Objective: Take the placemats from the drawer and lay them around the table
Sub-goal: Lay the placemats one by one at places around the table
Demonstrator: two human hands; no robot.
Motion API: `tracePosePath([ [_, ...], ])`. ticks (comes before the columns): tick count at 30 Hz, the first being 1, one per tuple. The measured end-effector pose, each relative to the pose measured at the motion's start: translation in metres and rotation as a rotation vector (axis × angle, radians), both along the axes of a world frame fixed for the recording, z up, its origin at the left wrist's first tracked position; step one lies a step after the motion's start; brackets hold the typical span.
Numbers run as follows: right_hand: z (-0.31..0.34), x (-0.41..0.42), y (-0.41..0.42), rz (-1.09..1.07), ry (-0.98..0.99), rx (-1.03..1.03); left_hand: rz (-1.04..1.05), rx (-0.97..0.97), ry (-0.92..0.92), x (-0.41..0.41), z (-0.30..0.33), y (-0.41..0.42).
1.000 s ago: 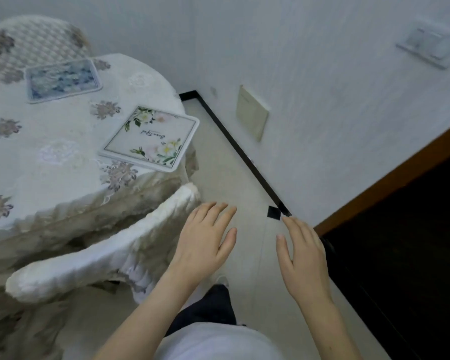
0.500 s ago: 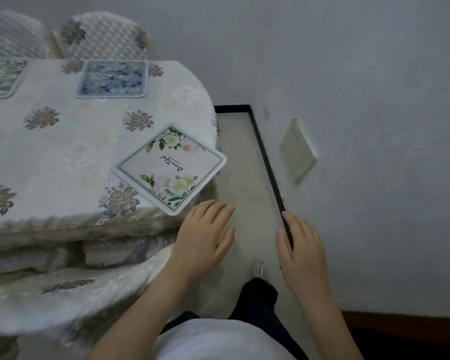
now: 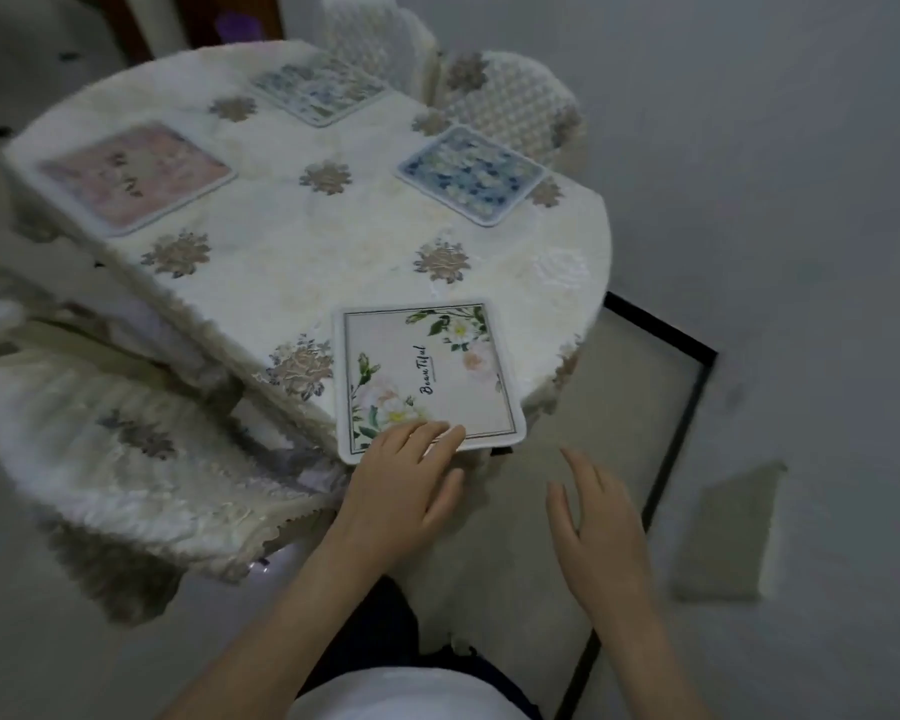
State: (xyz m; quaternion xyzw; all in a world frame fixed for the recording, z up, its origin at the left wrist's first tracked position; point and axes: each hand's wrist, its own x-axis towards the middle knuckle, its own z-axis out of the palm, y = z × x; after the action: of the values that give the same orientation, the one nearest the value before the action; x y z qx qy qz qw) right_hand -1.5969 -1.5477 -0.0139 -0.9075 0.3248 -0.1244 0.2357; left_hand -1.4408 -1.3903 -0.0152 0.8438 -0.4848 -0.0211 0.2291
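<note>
Your view has swung onto the whole desk (image 3: 302,236): four placemats lie around it. Your left hand (image 3: 401,491), grip spread flat, now overlaps the white floral placemat (image 3: 427,376), which overhangs the desk's near edge; your right hand (image 3: 598,532) hovers open beside it. Laying looks nearly finished.

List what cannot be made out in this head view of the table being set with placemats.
- Drawer: not in view, outside the frame.
- Near mat: bottom edge partly covered by the left hand.
- Pink mat: its print is blurred, unreadable.
- Far mat: pattern blurred.
- Right hand: empty, but the palm faces away.
</note>
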Motion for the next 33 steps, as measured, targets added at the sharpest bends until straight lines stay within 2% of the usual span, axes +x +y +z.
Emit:
tracePosePath([
  [7, -0.010, 0.079, -0.054, 0.237, -0.068, 0.027, 0.198, 0.030, 0.013, 0.029, -0.012, -0.026],
  [13, -0.036, 0.157, -0.095, 0.284, -0.052, 0.113, 0.282, 0.019, 0.079, 0.091, -0.044, -0.054],
  [16, -0.057, 0.195, -0.117, 0.264, 0.044, 0.142, 0.370, 0.094, 0.177, 0.124, -0.065, -0.063],
  [20, -0.091, 0.230, -0.144, 0.228, 0.268, 0.203, 0.489, 0.224, 0.299, 0.165, -0.093, -0.070],
  [25, -0.118, 0.250, -0.155, 0.175, 0.522, 0.178, 0.701, 0.384, 0.411, 0.185, -0.124, -0.075],
  [27, -0.124, 0.255, -0.155, 0.163, 0.537, 0.200, 0.775, 0.395, 0.455, 0.183, -0.130, -0.078],
  [29, -0.127, 0.259, -0.153, 0.129, 0.502, 0.307, 0.845, 0.382, 0.500, 0.181, -0.133, -0.083],
  [33, -0.130, 0.261, -0.160, 0.149, 0.437, 0.467, 0.986, 0.283, 0.581, 0.182, -0.133, -0.087],
])
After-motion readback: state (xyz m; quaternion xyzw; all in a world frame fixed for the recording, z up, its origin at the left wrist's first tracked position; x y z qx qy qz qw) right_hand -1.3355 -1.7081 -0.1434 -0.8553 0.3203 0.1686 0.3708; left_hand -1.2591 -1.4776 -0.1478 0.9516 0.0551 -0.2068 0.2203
